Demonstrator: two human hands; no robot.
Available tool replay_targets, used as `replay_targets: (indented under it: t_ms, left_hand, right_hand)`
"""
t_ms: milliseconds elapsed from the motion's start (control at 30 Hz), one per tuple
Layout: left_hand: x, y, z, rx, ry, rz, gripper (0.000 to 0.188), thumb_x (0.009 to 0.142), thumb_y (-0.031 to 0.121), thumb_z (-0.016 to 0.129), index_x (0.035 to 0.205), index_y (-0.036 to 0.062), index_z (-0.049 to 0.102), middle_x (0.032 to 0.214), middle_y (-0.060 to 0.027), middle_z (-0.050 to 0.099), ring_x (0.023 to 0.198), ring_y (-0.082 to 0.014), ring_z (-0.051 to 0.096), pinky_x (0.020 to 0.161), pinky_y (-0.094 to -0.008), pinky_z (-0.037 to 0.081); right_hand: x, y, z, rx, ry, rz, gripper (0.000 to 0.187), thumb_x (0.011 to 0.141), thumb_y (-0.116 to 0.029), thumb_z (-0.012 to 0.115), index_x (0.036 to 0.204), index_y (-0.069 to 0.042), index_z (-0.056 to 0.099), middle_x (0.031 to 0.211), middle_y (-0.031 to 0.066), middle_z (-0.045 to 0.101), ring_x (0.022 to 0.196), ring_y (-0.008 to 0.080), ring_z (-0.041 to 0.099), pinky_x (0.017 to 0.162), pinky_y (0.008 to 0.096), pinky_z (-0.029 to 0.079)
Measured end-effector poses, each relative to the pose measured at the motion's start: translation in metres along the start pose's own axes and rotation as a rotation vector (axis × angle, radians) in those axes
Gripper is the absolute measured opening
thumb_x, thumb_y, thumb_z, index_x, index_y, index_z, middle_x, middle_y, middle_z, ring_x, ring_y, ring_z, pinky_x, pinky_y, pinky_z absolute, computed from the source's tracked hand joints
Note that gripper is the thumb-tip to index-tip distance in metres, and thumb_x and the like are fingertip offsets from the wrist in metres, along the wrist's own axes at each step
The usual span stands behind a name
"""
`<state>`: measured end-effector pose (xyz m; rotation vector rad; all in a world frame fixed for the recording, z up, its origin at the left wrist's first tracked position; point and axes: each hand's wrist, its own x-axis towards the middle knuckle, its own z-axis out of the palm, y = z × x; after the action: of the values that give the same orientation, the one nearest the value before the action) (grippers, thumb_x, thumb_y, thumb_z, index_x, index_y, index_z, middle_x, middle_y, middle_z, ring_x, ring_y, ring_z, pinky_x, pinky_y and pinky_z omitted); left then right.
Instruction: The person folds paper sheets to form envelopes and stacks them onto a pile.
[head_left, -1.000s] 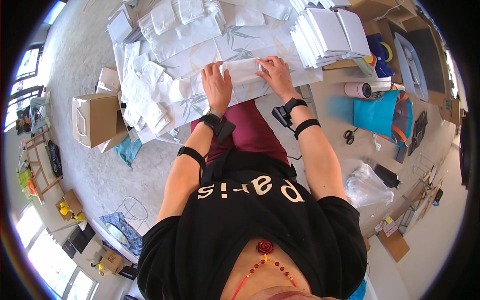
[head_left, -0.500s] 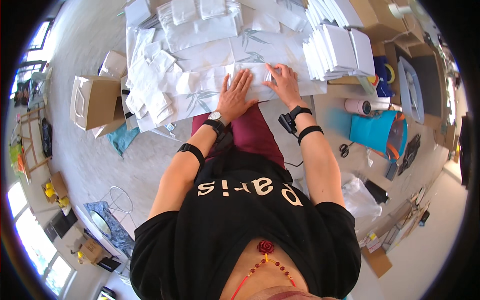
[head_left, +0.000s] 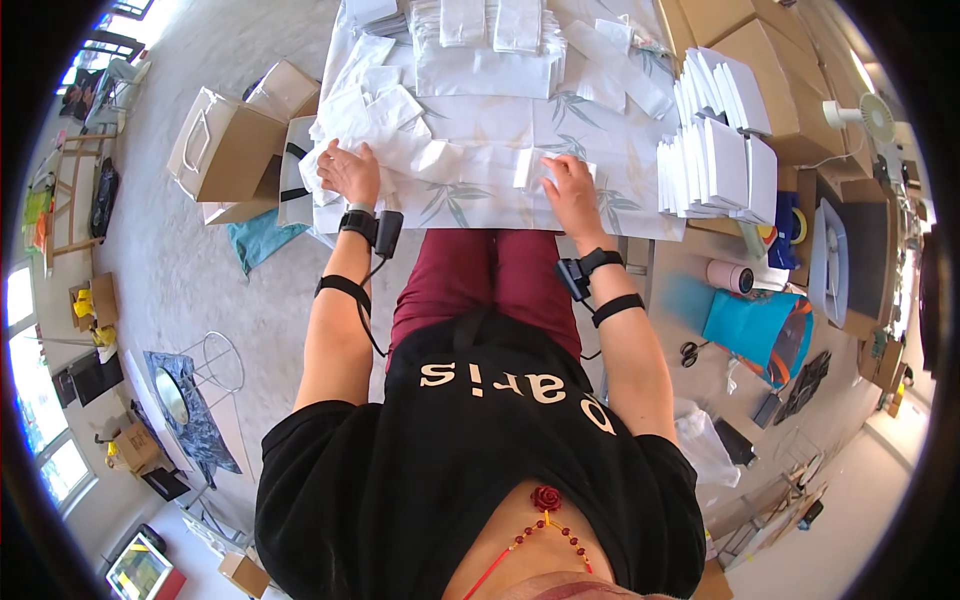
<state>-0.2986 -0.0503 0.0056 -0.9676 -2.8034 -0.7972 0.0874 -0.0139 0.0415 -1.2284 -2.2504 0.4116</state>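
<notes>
My left hand [head_left: 350, 173] is at the left of the table, at the near edge of a loose heap of thin white packets [head_left: 372, 118]. Its fingers are apart and slightly bent, with nothing visible in them. My right hand [head_left: 572, 193] rests near the table's front edge, its fingers curled over a flat white packet [head_left: 526, 168]. Part of that packet is hidden under the hand. A row of white packets [head_left: 436, 158] stretches from the heap toward the middle of the table.
The table has a leaf-patterned cloth [head_left: 480, 205]. White stacks [head_left: 715, 165] stand at its right, and more flat white pouches [head_left: 490, 75] lie at the back. Cardboard boxes [head_left: 232, 150] are at the left. A blue bag [head_left: 745, 325] and a pink bottle [head_left: 728, 276] are at the right.
My left hand has moved left, from the middle of the table to the heap. My right hand stays by the white packet, its fingers more curled. The view has shifted.
</notes>
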Motion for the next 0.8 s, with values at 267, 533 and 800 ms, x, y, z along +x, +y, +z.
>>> replay_targets:
  t_ms: [267, 533, 800]
  left_hand:
    - [0.020, -0.009, -0.007, -0.056, -0.059, -0.003, 0.034, 0.083, 0.029, 0.080, 0.109, 0.0094, 0.069, 0.132, -0.0197, 0.056, 0.131, -0.0403, 0.045, 0.110, -0.0558, 0.033]
    - [-0.029, 0.084, -0.077, -0.850, -0.061, 0.288, 0.011, 0.092, 0.008, 0.076, 0.098, 0.0040, 0.068, 0.086, -0.0078, 0.072, 0.077, -0.0168, 0.070, 0.070, -0.0309, 0.056]
    - [-0.118, 0.175, -0.096, -0.956, -0.210, 0.462, 0.046, 0.080, 0.002, 0.080, 0.123, 0.0046, 0.063, 0.097, -0.0095, 0.069, 0.090, -0.0252, 0.067, 0.083, -0.0402, 0.053]
  right_hand:
    - [-0.004, 0.005, 0.014, 0.081, -0.134, 0.124, 0.041, 0.087, -0.009, 0.075, 0.127, -0.007, 0.067, 0.119, 0.0135, 0.062, 0.113, 0.0349, 0.060, 0.098, 0.0438, 0.050]
    - [0.051, -0.082, -0.026, 0.346, -0.083, 0.191, 0.044, 0.093, -0.027, 0.078, 0.126, 0.000, 0.066, 0.110, 0.0113, 0.069, 0.094, 0.0215, 0.068, 0.084, 0.0351, 0.056]
    - [0.094, -0.120, -0.053, 0.725, -0.013, 0.458, 0.041, 0.094, -0.032, 0.075, 0.105, 0.006, 0.069, 0.093, 0.0152, 0.075, 0.084, 0.0191, 0.074, 0.072, 0.0317, 0.059]
